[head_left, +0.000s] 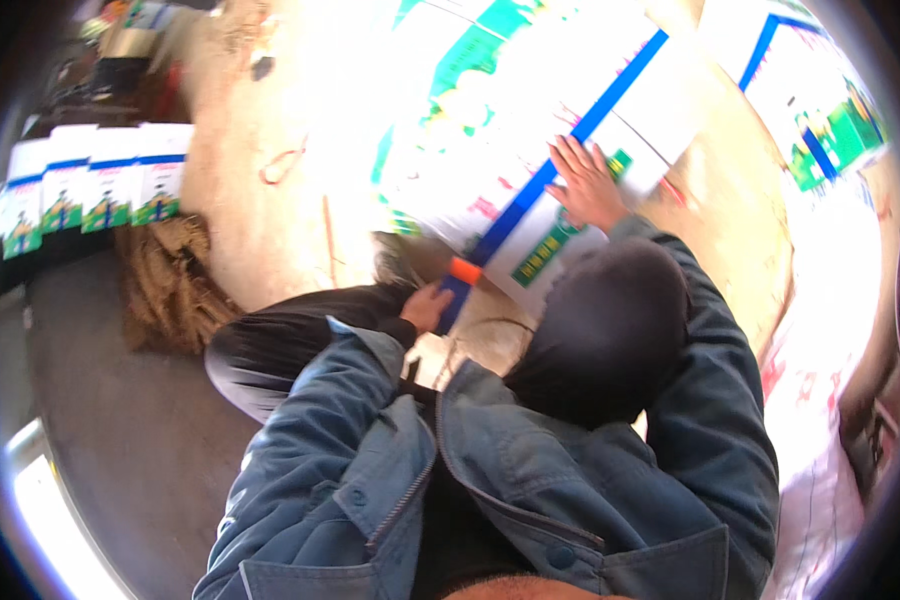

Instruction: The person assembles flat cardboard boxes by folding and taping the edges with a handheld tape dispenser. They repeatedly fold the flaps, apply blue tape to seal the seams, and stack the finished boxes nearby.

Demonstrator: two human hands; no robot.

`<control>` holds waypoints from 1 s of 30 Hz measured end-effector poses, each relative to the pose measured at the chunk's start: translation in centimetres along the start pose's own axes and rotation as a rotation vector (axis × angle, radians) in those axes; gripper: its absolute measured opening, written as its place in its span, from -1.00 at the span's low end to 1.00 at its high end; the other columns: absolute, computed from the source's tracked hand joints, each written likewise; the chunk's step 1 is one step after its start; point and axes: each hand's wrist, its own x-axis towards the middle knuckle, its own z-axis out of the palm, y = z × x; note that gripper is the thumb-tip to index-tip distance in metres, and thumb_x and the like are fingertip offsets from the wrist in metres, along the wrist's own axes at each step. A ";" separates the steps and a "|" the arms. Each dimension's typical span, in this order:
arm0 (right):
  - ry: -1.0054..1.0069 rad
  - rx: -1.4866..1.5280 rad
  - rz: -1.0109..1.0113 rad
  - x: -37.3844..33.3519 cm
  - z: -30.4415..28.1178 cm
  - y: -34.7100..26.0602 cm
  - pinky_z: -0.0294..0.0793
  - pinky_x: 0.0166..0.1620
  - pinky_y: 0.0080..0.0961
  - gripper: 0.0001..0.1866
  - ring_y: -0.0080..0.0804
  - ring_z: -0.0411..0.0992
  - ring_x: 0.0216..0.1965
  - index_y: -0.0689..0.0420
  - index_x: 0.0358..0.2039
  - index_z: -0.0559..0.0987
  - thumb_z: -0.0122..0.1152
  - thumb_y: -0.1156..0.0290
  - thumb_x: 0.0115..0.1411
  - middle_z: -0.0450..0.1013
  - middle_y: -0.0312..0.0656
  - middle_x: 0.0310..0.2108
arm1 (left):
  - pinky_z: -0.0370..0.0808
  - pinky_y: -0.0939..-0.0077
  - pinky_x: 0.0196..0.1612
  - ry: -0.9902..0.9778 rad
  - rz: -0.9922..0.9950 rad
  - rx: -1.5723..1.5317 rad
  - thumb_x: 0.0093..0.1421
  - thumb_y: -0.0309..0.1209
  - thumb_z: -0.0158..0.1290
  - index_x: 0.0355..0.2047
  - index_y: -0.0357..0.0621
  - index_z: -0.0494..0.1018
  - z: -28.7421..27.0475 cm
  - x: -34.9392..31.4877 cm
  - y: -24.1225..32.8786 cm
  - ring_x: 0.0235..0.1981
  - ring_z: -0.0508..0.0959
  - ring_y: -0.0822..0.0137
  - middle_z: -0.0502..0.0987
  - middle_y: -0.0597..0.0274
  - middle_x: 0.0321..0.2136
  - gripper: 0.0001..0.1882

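A tan floor [225, 180] is spreading under everything, and on it a white-and-green printed carton [510, 140] is lying flat before the person. Its far-left edge is fading into glare; its right edge is showing more plainly, with bare floor running between it and a second printed carton [830, 120] farther right. A wider stretch of floor is opening to the first carton's left, reaching toward a row of small printed boxes [110, 195] and a crumpled brown cloth [175, 285] (perhaps sacking). Across the carton, a blue strip [530, 195] is running diagonally, its long axis pointing from the near-left edge toward the far right. The right hand [588, 185] is resting spread on the carton, palm down beside and partly over the strip, gripping nothing. At the carton's near-left edge, the left hand [427, 308] is grasping a blue-and-orange piece [465, 270] at the strip's near end; whether it is a tape roll, I cannot tell.
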 end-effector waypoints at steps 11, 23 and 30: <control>-0.187 0.125 0.047 1.1 -2.4 -0.3 -0.25 0.49 0.15 -0.01 -0.10 -0.13 0.55 0.22 0.47 0.11 0.36 0.07 0.16 -0.07 -0.08 0.54 | 0.53 0.12 0.02 0.109 -0.195 0.509 0.27 0.02 0.06 0.00 -0.15 0.60 0.1 1.2 5.6 -0.08 0.66 -0.06 0.66 -0.12 -0.12 -0.48; -0.164 0.139 0.028 0.9 -1.4 0.5 -0.24 0.49 0.15 0.03 -0.11 -0.11 0.55 0.17 0.47 0.14 0.41 0.05 0.10 -0.06 -0.10 0.54 | 0.51 0.14 0.08 0.012 0.097 0.537 0.31 -0.02 0.11 0.20 -0.01 0.47 -2.3 3.1 -0.2 -0.02 0.63 -0.06 0.63 -0.13 -0.06 -0.45; -0.145 0.135 0.021 0.8 -1.4 0.4 -0.25 0.49 0.16 0.02 -0.10 -0.10 0.54 0.18 0.46 0.16 0.42 0.04 0.10 -0.06 -0.08 0.54 | 0.51 0.15 0.08 -0.092 0.051 0.407 0.31 -0.03 0.10 0.19 -0.01 0.48 -3.0 1.5 -0.8 -0.03 0.64 -0.07 0.64 -0.11 -0.08 -0.47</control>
